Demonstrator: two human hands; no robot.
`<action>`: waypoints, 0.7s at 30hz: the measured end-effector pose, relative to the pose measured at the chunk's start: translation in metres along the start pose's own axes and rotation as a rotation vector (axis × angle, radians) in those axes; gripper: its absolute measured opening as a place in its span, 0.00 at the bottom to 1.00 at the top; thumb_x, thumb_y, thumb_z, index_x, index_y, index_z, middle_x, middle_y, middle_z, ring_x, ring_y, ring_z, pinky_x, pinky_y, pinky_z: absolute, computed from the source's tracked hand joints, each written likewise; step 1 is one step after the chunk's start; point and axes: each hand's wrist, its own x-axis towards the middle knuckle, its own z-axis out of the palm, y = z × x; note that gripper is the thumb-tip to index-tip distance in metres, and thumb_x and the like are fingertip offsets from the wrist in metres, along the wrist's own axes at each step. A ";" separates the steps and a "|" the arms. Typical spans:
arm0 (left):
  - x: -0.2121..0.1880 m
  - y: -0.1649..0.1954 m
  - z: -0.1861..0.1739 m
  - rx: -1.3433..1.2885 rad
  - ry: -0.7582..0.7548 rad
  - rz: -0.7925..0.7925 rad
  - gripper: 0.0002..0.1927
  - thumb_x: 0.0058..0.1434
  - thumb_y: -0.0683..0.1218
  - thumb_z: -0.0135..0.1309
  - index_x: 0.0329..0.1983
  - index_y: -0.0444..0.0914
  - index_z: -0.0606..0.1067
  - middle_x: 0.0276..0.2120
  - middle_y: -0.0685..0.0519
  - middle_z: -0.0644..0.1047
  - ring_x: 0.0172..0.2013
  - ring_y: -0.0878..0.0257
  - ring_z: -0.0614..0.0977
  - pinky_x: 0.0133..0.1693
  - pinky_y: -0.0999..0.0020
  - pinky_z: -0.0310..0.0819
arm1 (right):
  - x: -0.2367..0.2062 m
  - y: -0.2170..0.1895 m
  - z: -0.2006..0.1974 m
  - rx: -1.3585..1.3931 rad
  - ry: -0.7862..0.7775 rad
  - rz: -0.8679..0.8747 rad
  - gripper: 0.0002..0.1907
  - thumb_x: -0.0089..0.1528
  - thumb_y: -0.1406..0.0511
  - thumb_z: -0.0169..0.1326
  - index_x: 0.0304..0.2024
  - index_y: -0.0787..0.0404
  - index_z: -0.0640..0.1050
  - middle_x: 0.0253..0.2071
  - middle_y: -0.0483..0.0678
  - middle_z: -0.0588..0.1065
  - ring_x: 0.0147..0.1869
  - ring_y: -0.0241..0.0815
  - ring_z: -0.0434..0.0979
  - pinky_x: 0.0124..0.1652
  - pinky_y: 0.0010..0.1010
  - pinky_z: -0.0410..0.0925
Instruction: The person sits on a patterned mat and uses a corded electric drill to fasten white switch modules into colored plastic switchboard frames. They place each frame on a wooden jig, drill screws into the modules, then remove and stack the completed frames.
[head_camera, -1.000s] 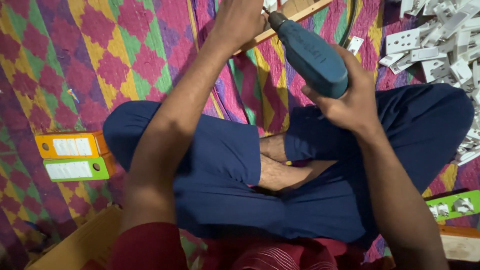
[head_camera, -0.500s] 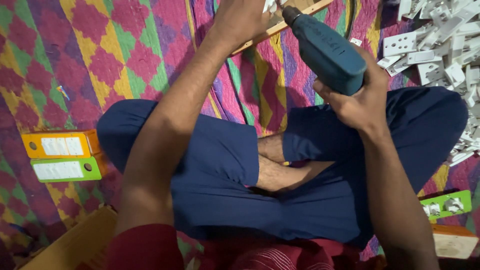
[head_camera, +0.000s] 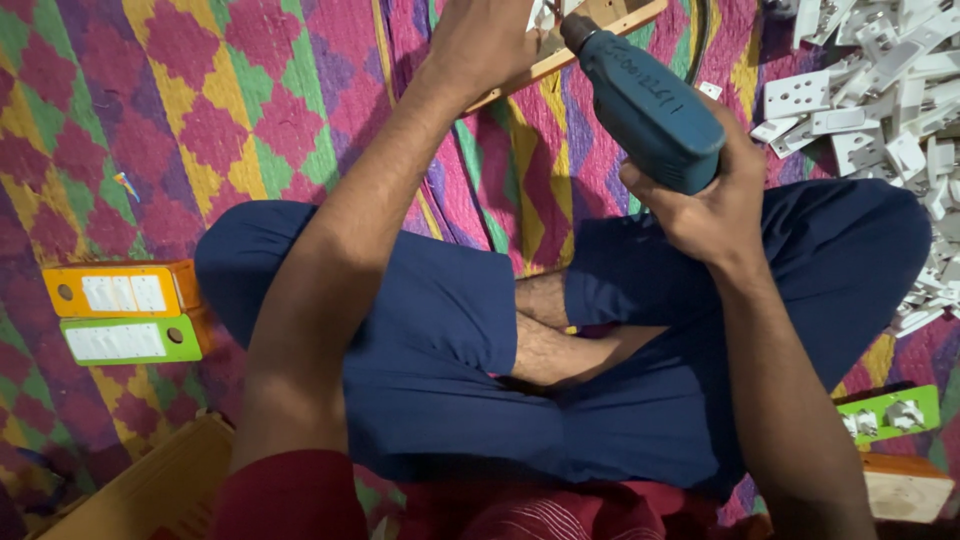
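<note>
My right hand grips the drill, bit at the wooden strip my left hand clamps; driving step, needing steady pressure.

A colourful patterned mat covers the floor; on it lie orange and green boxes and a pile of white plastic parts.
</note>
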 end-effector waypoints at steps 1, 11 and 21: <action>0.000 0.001 -0.001 0.001 -0.010 0.000 0.12 0.58 0.42 0.63 0.44 0.33 0.78 0.32 0.39 0.80 0.35 0.44 0.84 0.37 0.51 0.78 | 0.000 0.000 0.001 0.015 0.002 0.009 0.32 0.64 0.66 0.71 0.66 0.67 0.71 0.53 0.51 0.79 0.55 0.39 0.81 0.55 0.30 0.75; 0.009 0.023 -0.032 -0.135 -0.087 -0.191 0.35 0.59 0.41 0.59 0.66 0.24 0.59 0.51 0.30 0.73 0.43 0.31 0.78 0.39 0.42 0.74 | 0.001 -0.008 0.007 -0.034 0.068 0.163 0.30 0.59 0.67 0.71 0.60 0.67 0.74 0.51 0.47 0.78 0.52 0.36 0.77 0.54 0.31 0.72; 0.019 0.046 -0.084 -0.125 0.015 -0.175 0.23 0.53 0.42 0.58 0.52 0.33 0.68 0.43 0.34 0.76 0.45 0.35 0.78 0.44 0.44 0.73 | -0.001 -0.050 0.012 0.167 0.074 0.377 0.30 0.55 0.68 0.67 0.59 0.63 0.74 0.37 0.46 0.77 0.32 0.37 0.73 0.31 0.30 0.67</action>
